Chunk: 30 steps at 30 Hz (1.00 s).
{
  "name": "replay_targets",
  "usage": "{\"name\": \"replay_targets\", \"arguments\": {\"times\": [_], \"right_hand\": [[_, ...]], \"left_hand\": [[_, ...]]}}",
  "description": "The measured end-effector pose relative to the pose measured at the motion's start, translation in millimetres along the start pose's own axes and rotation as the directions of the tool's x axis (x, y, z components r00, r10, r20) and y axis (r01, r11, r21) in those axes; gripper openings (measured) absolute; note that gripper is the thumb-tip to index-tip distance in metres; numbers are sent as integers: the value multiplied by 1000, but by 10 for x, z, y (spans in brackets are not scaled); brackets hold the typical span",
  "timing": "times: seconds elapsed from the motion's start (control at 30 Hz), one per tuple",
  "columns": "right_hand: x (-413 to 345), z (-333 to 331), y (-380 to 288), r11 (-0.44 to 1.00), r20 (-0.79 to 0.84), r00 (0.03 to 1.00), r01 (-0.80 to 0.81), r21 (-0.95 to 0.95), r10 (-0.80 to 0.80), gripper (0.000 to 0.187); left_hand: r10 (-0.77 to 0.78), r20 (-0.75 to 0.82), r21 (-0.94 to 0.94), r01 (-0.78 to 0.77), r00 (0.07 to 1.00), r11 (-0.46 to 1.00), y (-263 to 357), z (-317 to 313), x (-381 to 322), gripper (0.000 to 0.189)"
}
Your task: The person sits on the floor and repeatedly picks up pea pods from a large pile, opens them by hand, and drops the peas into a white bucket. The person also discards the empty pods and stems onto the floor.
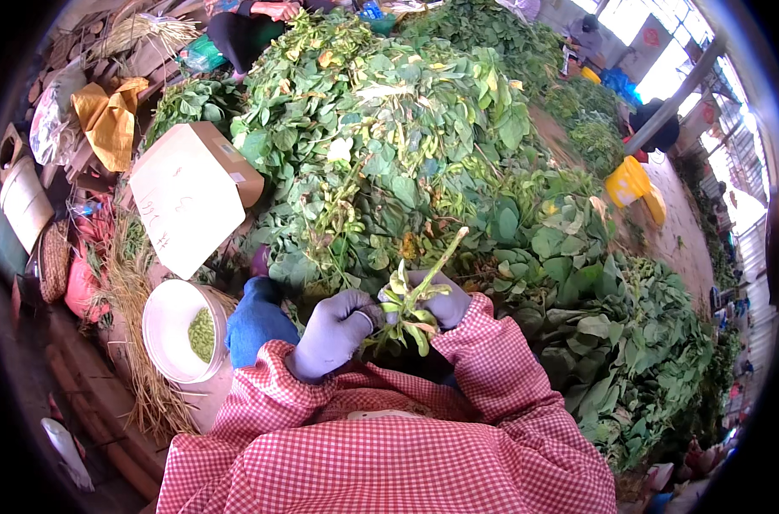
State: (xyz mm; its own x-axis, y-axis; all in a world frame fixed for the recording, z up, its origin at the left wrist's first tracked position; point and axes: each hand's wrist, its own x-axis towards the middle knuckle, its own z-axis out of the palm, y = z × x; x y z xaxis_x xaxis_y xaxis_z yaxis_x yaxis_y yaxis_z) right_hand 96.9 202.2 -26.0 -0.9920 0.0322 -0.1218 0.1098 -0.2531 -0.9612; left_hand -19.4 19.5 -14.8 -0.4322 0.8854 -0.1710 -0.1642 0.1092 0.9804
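My right hand (440,301), in a pale lavender glove, is closed around a cut bean plant stalk (437,266) that bears green pods. My left hand (341,331), gloved alike with dark fingertips, is curled beside the pods at the stalk's left; whether it grips one is hidden. Before me rises a large heap of leafy bean plants (396,186). To my left a white plastic bucket (164,331) holds shelled green beans (202,335) at its bottom.
An open cardboard box (187,193) stands beyond the bucket, near dry straw (129,321). More leafy plants (640,353) lie at my right. A yellow bucket (626,181) is farther right, by a metal pole (675,99). Other people sit around the heap's far side.
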Motion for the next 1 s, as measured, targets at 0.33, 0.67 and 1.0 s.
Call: {"name": "replay_targets", "arguments": {"times": [0.33, 0.67, 1.0], "right_hand": [[-464, -26, -604, 970, -654, 727, 238, -45, -209, 22], [-4180, -138, -1921, 396, -587, -20, -757, -520, -809, 35], [-6030, 825, -670, -186, -783, -547, -771, 609, -295, 17]], "left_hand": [[-191, 9, -193, 189, 982, 963, -366, -205, 217, 21], [-190, 61, -191, 199, 980, 961, -87, -281, 28, 18], [-162, 111, -252, 185, 981, 950, 33, -398, -108, 18]]}}
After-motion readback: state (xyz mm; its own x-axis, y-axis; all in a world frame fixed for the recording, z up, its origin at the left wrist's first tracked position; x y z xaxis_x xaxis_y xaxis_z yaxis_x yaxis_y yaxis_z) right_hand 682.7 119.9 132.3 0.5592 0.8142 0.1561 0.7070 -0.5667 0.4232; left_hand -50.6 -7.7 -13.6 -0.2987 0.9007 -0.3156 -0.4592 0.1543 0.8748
